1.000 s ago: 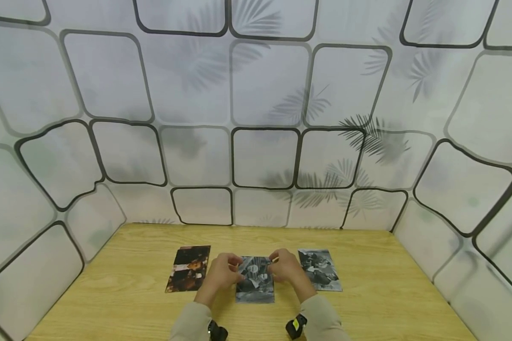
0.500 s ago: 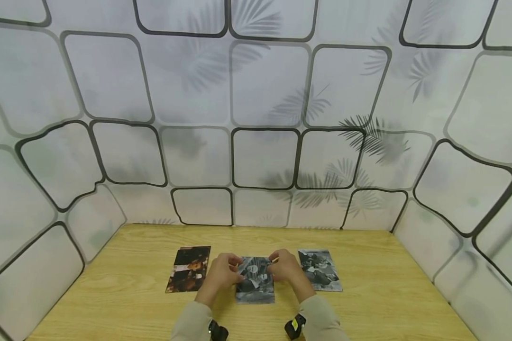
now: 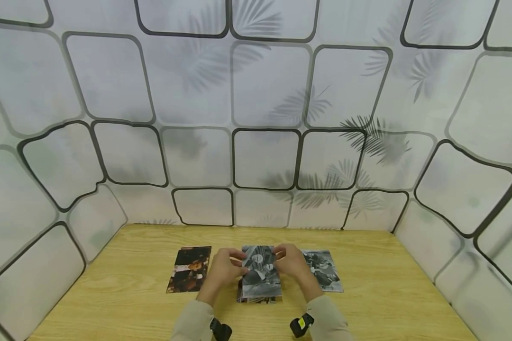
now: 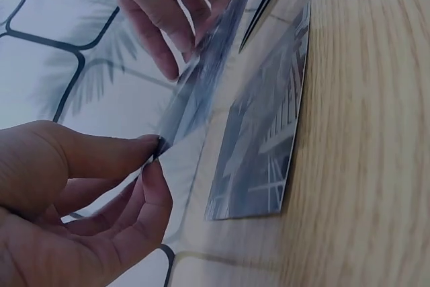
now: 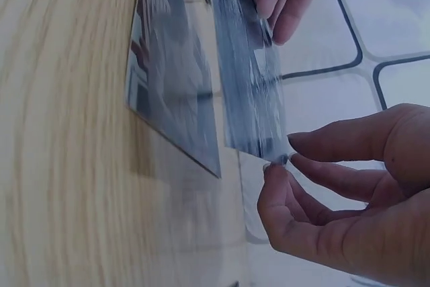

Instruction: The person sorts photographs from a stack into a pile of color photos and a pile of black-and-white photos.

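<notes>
A black-and-white photo (image 3: 261, 277) is raised off the table between both hands. My left hand (image 3: 227, 269) pinches its left edge between thumb and fingers; in the left wrist view the left thumb (image 4: 114, 156) lies along that edge. On the opposite side, my right hand (image 3: 291, 261) holds the right edge, and in the right wrist view its fingertips (image 5: 285, 159) meet at the photo's border. Below the raised photo lies a second photo (image 4: 259, 139), flat on the wood and mostly covered by it in the head view.
To the left lies a dark colour photo (image 3: 189, 269), with another's edge showing behind it. A black-and-white photo (image 3: 324, 271) rests to the right, partly behind the right hand. The wooden table (image 3: 123, 279) meets patterned cloth walls (image 3: 260, 156) at back and sides.
Both hands have lifted the middle photo up off the table and slightly to the right. Another photo beneath it has come into view.
</notes>
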The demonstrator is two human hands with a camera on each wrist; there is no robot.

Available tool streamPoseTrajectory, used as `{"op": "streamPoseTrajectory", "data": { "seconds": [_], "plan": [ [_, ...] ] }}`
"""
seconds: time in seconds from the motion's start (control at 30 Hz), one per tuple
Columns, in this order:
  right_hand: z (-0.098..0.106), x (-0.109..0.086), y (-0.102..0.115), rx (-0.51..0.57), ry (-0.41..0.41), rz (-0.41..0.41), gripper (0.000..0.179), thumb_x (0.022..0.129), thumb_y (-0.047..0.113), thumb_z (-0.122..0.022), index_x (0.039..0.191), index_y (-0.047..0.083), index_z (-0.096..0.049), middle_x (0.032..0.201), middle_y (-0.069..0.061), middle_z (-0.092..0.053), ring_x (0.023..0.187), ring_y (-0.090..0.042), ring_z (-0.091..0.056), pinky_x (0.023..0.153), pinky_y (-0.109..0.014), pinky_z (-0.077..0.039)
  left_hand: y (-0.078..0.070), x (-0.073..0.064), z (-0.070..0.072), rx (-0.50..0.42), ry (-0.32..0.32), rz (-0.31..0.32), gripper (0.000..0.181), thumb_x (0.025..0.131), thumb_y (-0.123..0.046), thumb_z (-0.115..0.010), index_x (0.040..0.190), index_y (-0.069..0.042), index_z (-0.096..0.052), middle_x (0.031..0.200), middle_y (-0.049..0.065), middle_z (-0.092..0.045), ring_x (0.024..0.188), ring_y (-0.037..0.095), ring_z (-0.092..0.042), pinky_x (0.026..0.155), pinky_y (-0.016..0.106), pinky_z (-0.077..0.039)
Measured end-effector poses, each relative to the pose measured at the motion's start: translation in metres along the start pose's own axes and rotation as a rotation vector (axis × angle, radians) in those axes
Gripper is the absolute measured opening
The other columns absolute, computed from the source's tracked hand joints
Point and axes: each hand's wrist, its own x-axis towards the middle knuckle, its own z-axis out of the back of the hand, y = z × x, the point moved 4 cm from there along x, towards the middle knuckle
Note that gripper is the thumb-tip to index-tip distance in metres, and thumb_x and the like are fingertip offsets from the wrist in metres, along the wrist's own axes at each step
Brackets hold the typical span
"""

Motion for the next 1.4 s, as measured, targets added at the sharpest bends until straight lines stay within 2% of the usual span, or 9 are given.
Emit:
{"op": "streamPoseTrajectory", "data": {
  "seconds": [0.1, 0.27, 0.43, 0.6, 0.83, 1.07, 1.3, 1.4],
  "plan": [
    [0.009, -0.003, -0.003, -0.025, -0.027, 0.023, 0.043, 0.083, -0.008, -0.068, 0.125, -0.001, -0.069, 0.116, -0.020, -0.069, 0.102, -0.034, -0.066, 0.068, -0.036, -0.055, -0.006, 0.001, -0.006, -0.009, 0.030, -0.019, 0.033, 0.082, 0.005, -0.081, 0.114, 0.003, -0.074, 0.108, 0.023, -0.071, 0.095, 0.029, -0.072, 0.072, 0.039, -0.063],
    [0.022, -0.006, -0.009, -0.039, -0.062, 0.028, 0.043, 0.085, -0.010, -0.067, 0.127, -0.001, -0.069, 0.119, -0.021, -0.068, 0.102, -0.033, -0.068, 0.071, -0.039, -0.059, -0.013, 0.003, -0.019, 0.016, 0.071, -0.057, 0.037, 0.084, 0.004, -0.079, 0.121, 0.002, -0.072, 0.107, 0.022, -0.070, 0.092, 0.025, -0.069, 0.066, 0.036, -0.060],
    [0.037, -0.007, -0.011, -0.048, -0.085, 0.013, 0.045, 0.085, -0.012, -0.065, 0.129, -0.002, -0.068, 0.120, -0.022, -0.068, 0.104, -0.036, -0.067, 0.071, -0.039, -0.059, -0.019, 0.007, -0.033, 0.019, 0.088, -0.081, 0.043, 0.085, 0.005, -0.078, 0.126, 0.001, -0.069, 0.116, 0.021, -0.067, 0.092, 0.022, -0.065, 0.064, 0.033, -0.057],
    [0.053, -0.008, -0.014, -0.059, -0.097, -0.008, 0.046, 0.083, -0.011, -0.065, 0.128, -0.002, -0.068, 0.121, -0.022, -0.068, 0.106, -0.037, -0.066, 0.069, -0.036, -0.055, -0.028, 0.009, -0.046, -0.001, 0.081, -0.114, 0.044, 0.083, 0.009, -0.078, 0.125, 0.004, -0.068, 0.122, 0.022, -0.066, 0.095, 0.026, -0.067, 0.067, 0.035, -0.059],
    [0.074, -0.011, -0.027, -0.091, -0.118, -0.013, 0.046, 0.084, -0.009, -0.066, 0.130, -0.004, -0.067, 0.124, -0.025, -0.067, 0.104, -0.039, -0.068, 0.071, -0.039, -0.057, -0.038, 0.017, -0.067, -0.009, 0.079, -0.106, 0.036, 0.084, 0.007, -0.078, 0.119, 0.004, -0.071, 0.111, 0.022, -0.069, 0.093, 0.026, -0.069, 0.068, 0.037, -0.061],
    [0.091, -0.011, -0.040, -0.096, -0.148, -0.049, 0.049, 0.084, -0.010, -0.065, 0.133, -0.006, -0.064, 0.127, -0.028, -0.065, 0.105, -0.039, -0.066, 0.067, -0.034, -0.051, -0.049, 0.023, -0.089, -0.011, 0.100, -0.110, 0.035, 0.085, 0.008, -0.076, 0.119, 0.003, -0.071, 0.122, 0.024, -0.067, 0.097, 0.029, -0.069, 0.069, 0.038, -0.060],
    [0.105, -0.011, -0.052, -0.157, -0.185, -0.045, 0.048, 0.082, -0.008, -0.066, 0.130, -0.006, -0.066, 0.124, -0.028, -0.066, 0.112, -0.043, -0.064, 0.072, -0.039, -0.054, -0.054, 0.030, -0.110, -0.015, 0.139, -0.075, 0.040, 0.084, 0.011, -0.075, 0.123, 0.002, -0.070, 0.121, 0.023, -0.066, 0.094, 0.025, -0.067, 0.067, 0.035, -0.059],
    [0.110, -0.011, -0.058, -0.164, -0.196, -0.054, 0.048, 0.081, -0.009, -0.066, 0.129, -0.007, -0.065, 0.123, -0.029, -0.067, 0.111, -0.044, -0.064, 0.073, -0.040, -0.055, -0.053, 0.032, -0.118, -0.019, 0.139, -0.080, 0.042, 0.083, 0.012, -0.076, 0.123, 0.002, -0.070, 0.121, 0.023, -0.065, 0.091, 0.021, -0.066, 0.064, 0.032, -0.057]
  ]
}}
